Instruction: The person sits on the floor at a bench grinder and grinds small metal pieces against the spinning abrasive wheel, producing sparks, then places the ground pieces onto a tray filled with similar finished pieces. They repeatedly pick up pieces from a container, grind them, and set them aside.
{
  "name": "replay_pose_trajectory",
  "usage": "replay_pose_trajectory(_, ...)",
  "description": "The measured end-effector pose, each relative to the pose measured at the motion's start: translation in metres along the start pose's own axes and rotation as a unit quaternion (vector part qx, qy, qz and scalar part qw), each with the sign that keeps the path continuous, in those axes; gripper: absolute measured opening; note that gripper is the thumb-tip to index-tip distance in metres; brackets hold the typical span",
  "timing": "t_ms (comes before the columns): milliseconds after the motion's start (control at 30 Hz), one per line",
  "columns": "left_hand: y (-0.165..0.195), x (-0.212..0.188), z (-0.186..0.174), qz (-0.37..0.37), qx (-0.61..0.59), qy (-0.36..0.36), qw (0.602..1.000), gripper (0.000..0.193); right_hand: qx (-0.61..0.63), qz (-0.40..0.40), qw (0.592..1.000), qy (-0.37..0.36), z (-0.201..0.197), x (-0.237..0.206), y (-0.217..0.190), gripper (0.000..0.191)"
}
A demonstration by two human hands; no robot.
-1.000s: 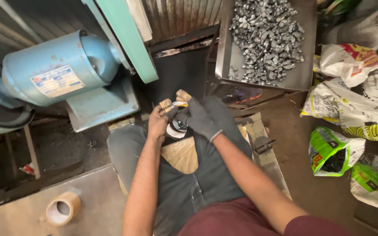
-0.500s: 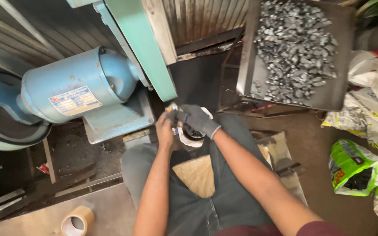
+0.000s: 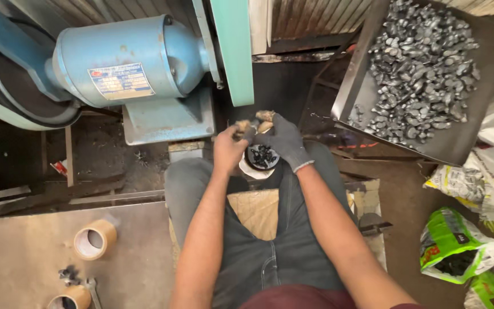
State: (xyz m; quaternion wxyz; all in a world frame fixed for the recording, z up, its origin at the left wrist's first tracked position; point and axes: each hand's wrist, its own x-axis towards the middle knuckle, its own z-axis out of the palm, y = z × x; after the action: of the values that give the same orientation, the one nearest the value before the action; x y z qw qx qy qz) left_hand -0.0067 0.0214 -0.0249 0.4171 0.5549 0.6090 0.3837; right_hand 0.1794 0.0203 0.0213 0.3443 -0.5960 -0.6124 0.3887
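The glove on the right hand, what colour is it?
Dark grey glove, seen in the head view.

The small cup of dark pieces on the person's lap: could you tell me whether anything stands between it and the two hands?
Nothing visible does. The left hand and the gloved right hand meet just above the small cup, with only open air between. What the fingertips pinch is too small to tell.
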Motion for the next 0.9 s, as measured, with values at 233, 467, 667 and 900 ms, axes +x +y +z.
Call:
replay_pose_trajectory(233, 0.005, 0.003, 0.004, -0.104, -0.083, -0.037, 0.99, 0.024, 0.352, 0.096, 0.93, -0.032, -0.006, -0.005, -0.003, 0.036)
replay_pose_trajectory(467, 0.004, 0.011, 0.024, -0.168, -0.529, -0.112, 0.825, 0.054, 0.483, 0.227, 0.846, 0.02, 0.02, 0.044, 0.003, 0.021)
replay_pose_trajectory(667, 0.004, 0.003, 0.021, -0.17, -0.62, -0.119, 0.757, 0.051, 0.481, 0.192, 0.855, 0.007, 0.008, 0.032, -0.003, 0.028)
replay_pose_trajectory(900, 0.006, -0.009, 0.0, 0.04, 0.066, 0.01, 0.997, 0.027, -0.009, -0.068, 0.996, -0.064, -0.004, -0.021, -0.007, 0.037)
